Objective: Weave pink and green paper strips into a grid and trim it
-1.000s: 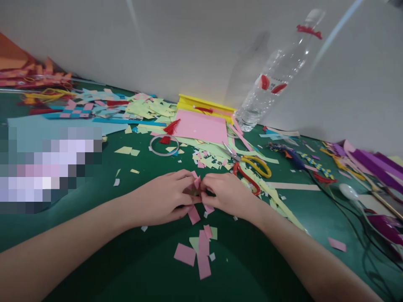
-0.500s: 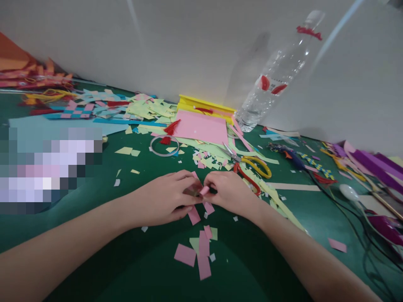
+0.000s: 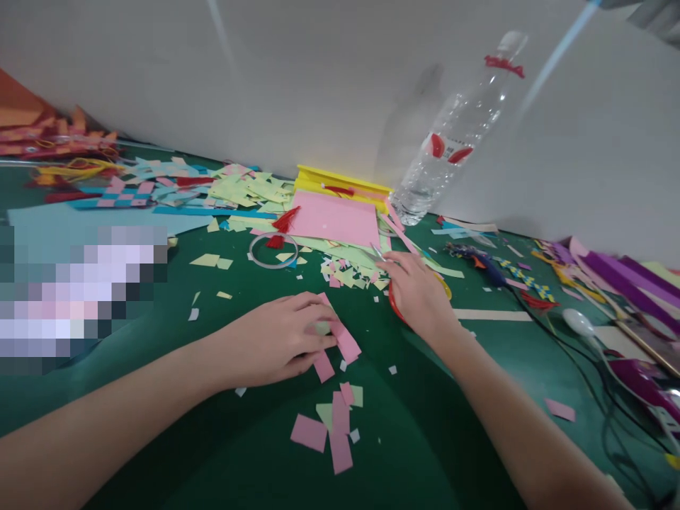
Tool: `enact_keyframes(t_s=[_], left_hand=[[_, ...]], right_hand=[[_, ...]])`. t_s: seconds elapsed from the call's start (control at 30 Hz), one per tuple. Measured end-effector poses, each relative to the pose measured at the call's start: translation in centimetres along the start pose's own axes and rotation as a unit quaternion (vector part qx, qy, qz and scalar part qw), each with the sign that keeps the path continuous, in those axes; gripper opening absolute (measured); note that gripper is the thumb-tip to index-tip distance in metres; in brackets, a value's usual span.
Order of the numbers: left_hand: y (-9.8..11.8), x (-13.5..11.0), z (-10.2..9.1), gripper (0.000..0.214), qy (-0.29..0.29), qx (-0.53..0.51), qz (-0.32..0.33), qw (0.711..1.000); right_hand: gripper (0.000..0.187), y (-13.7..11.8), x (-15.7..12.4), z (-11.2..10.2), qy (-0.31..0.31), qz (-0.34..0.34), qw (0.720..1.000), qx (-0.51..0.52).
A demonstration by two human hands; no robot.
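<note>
The hands are apart; the left hand (image 3: 281, 338) rests low with its fingertips on a pink strip (image 3: 348, 342), whose long axis slants from beyond the fingers down toward the near right, with pale green paper (image 3: 323, 328) showing in the gap between fingers; whether it is pinched or merely pressed against the worktop (image 3: 234, 453), I cannot tell.

The right hand (image 3: 419, 287) is over the scissors (image 3: 393, 301), farther out and to the right, and is plainly the nearer of the two to them; their blades point away and leftward, toward the pink sheet (image 3: 334, 219) by the wall (image 3: 255, 85), while the red and yellow loops show on either side of the hand, so their long axis runs roughly along the right forearm; the fingers cover the middle, and I cannot tell whether they have closed on it.

From the scissors, the pink strip lies nearer the person and to the left; green worktop stretches between, marked by a few small white scraps (image 3: 392, 370); past the blades it is tighter, with a scatter of cut bits (image 3: 345, 273) just beside the tips; a pale strip (image 3: 494, 314) runs off rightward from near the loops.
</note>
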State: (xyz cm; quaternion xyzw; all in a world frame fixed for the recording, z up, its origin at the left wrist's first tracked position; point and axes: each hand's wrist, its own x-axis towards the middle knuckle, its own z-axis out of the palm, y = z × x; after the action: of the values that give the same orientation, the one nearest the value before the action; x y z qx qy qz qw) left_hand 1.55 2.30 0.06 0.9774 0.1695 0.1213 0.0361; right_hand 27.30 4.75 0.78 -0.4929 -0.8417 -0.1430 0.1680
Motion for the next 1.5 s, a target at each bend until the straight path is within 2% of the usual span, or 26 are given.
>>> enact_keyframes(t_s=[0.13, 0.23, 0.3, 0.37, 0.47, 0.57, 0.67, 0.8, 0.93, 1.1, 1.27, 1.4, 1.5], left_hand=[[0.0, -0.1, 0.1, 0.029, 0.006, 0.007, 0.003, 1.000], [0.0, -0.2, 0.0, 0.029, 0.006, 0.010, 0.005, 1.000], [0.0, -0.1, -0.1, 0.028, 0.012, 0.007, 0.011, 1.000], [0.1, 0.0, -0.2, 0.026, 0.019, 0.002, 0.014, 1.000], [0.1, 0.0, -0.2, 0.026, 0.019, -0.004, 0.006, 1.000], [0.2, 0.1, -0.3, 0.026, 0.017, -0.012, 0.004, 1.000], [0.2, 0.1, -0.3, 0.024, 0.012, -0.022, -0.003, 1.000], [0.1, 0.0, -0.2, 0.021, 0.002, -0.029, -0.044, 0.999], [0.1, -0.1, 0.3, 0.023, 0.003, -0.006, -0.047, 0.999], [0.2, 0.0, 0.5, 0.026, 0.011, 0.017, -0.041, 0.999], [0.3, 0.1, 0.5, 0.026, 0.021, 0.021, -0.038, 0.999], [0.2, 0.0, 0.6, 0.023, 0.028, 0.008, -0.044, 0.999], [0.1, 0.0, 0.5, 0.019, 0.040, -0.029, -0.067, 0.997]], right_hand=[[0.022, -0.7, -1.4, -0.2, 0.024, -0.017, 0.999, 0.029], [0.010, -1.8, -1.9, -0.7, 0.040, 0.005, 0.997, 0.059], [0.011, -2.4, -2.1, -1.0, 0.042, 0.004, 0.996, 0.077], [0.019, -2.6, -2.1, -1.1, 0.039, -0.035, 0.994, 0.100], [0.032, -2.8, -2.1, -1.2, 0.012, -0.123, 0.980, 0.157], [0.033, -2.9, -2.2, -1.2, -0.044, -0.173, 0.962, 0.206], [0.030, -3.2, -2.2, -1.1, -0.084, -0.204, 0.950, 0.221], [0.030, -3.1, -2.2, -1.0, -0.089, -0.210, 0.948, 0.223], [0.030, -3.1, -2.1, -0.9, -0.106, -0.229, 0.948, 0.194], [0.030, -3.4, -2.1, -1.3, -0.078, -0.278, 0.947, 0.138], [0.027, -3.5, -2.3, -1.9, -0.042, -0.309, 0.940, 0.140], [0.027, -3.8, -2.6, -1.8, -0.011, -0.303, 0.926, 0.226], [0.026, -3.9, -2.7, -1.5, 0.031, -0.256, 0.916, 0.307]])
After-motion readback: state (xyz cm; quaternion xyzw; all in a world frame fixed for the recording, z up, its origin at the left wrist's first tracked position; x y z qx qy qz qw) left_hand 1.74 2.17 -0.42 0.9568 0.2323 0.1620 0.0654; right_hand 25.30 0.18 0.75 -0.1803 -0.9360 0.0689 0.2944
